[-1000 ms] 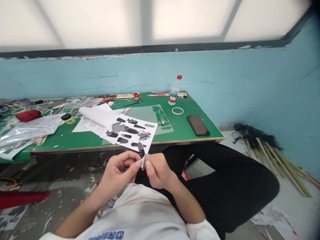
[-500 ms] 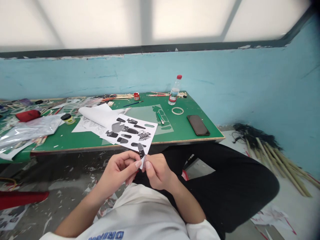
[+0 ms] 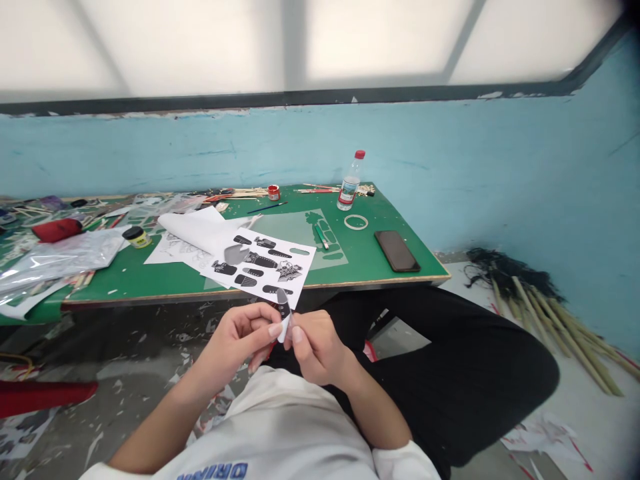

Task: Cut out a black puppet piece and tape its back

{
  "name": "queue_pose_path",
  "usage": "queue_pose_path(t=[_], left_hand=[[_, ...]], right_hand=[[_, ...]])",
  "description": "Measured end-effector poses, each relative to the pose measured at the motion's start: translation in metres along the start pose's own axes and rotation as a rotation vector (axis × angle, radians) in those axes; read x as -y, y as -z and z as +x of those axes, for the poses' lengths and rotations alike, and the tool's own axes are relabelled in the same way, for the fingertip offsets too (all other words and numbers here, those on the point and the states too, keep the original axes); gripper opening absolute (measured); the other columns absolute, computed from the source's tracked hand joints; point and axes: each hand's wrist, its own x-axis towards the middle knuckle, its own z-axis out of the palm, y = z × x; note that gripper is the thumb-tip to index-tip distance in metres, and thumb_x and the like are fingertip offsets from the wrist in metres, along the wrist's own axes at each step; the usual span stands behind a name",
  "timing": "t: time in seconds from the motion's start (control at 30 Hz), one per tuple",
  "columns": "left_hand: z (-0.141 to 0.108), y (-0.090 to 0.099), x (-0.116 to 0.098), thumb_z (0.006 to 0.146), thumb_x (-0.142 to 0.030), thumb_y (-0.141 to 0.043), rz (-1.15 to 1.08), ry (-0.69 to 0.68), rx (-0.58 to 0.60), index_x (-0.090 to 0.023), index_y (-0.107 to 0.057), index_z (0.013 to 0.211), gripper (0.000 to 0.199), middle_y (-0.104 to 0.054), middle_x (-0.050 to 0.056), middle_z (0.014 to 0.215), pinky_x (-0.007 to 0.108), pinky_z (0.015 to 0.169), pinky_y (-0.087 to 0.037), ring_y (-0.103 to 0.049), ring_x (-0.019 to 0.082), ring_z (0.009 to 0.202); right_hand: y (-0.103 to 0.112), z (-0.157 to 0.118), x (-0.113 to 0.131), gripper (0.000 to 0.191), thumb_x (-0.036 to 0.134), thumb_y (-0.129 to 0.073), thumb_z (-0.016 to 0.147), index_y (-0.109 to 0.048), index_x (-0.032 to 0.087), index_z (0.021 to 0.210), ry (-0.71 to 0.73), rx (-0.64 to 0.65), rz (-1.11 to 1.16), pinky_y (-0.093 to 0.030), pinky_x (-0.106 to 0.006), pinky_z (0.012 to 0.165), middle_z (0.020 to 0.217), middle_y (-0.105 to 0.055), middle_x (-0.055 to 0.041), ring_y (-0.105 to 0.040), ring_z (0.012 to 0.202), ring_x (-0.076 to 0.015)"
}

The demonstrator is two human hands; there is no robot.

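Observation:
Between my two hands, just off the table's front edge, is a small printed cut-out (image 3: 283, 305), dark with a grey rounded tip. Its lower end curls over and shows a white underside. My left hand (image 3: 250, 335) pinches this piece between thumb and fingertips. From the other side my right hand (image 3: 318, 347) is closed at the same lower end, thumb against curled fingers; a thin clear bit seems to show at its fingertips. Behind the hands, a white sheet printed with dark shapes (image 3: 262, 262) lies on the table, partly overhanging its edge.
On the green table (image 3: 367, 267) are a phone (image 3: 397, 251), a tape ring (image 3: 356, 222), a water bottle (image 3: 349, 190), a green-handled tool (image 3: 321, 235), a red paint jar (image 3: 273, 193) and a black-lidded jar (image 3: 137, 237). Sticks (image 3: 570, 333) lie on the floor at right.
More of the cut-out's white underside shows at its lower end, and a clear bit has appeared by my right fingertips. My hands have hardly moved.

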Motion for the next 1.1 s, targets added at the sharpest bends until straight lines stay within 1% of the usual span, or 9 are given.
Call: queue_pose_path(t=[0.23, 0.5, 0.87, 1.1], left_hand=[[-0.001, 0.0, 0.0, 0.089, -0.051, -0.081, -0.049, 0.014, 0.024, -0.017, -0.067, 0.084, 0.037, -0.053, -0.007, 0.045, 0.014, 0.041, -0.021, -0.031, 0.001, 0.035], [0.0, -0.003, -0.006, 0.088, -0.051, -0.081, -0.081, 0.021, 0.042, -0.017, -0.069, 0.081, 0.037, -0.046, -0.008, 0.04, 0.014, 0.041, -0.02, -0.029, 0.001, 0.035], [0.001, -0.004, -0.007, 0.086, -0.049, -0.083, -0.121, 0.031, 0.042, -0.017, -0.069, 0.08, 0.035, -0.043, -0.009, 0.039, 0.014, 0.041, -0.022, -0.027, 0.001, 0.035], [0.002, -0.005, -0.009, 0.085, -0.048, -0.084, -0.155, 0.039, 0.046, -0.017, -0.067, 0.078, 0.036, -0.04, -0.01, 0.039, 0.015, 0.041, -0.022, -0.023, 0.001, 0.035]], right_hand=[[0.0, 0.001, 0.002, 0.036, 0.023, -0.032, 0.108, -0.05, 0.023, 0.076, 0.005, -0.007, 0.018, -0.039, -0.026, 0.054, 0.062, -0.057, 0.002, -0.05, 0.051, -0.0117], [0.0, 0.001, 0.002, 0.036, 0.023, -0.033, 0.107, -0.051, 0.023, 0.077, -0.008, -0.003, 0.04, -0.039, -0.026, 0.054, 0.061, -0.056, 0.0025, -0.048, 0.051, -0.0114], [-0.001, 0.001, 0.001, 0.036, 0.023, -0.033, 0.107, -0.051, 0.022, 0.077, -0.009, 0.005, 0.057, -0.04, -0.024, 0.054, 0.061, -0.054, 0.0032, -0.048, 0.051, -0.0109], [0.0, 0.002, 0.0, 0.039, 0.026, -0.03, 0.108, -0.047, 0.023, 0.074, -0.018, 0.018, 0.038, -0.038, -0.025, 0.052, 0.059, -0.051, 0.0038, -0.045, 0.049, -0.0107]])
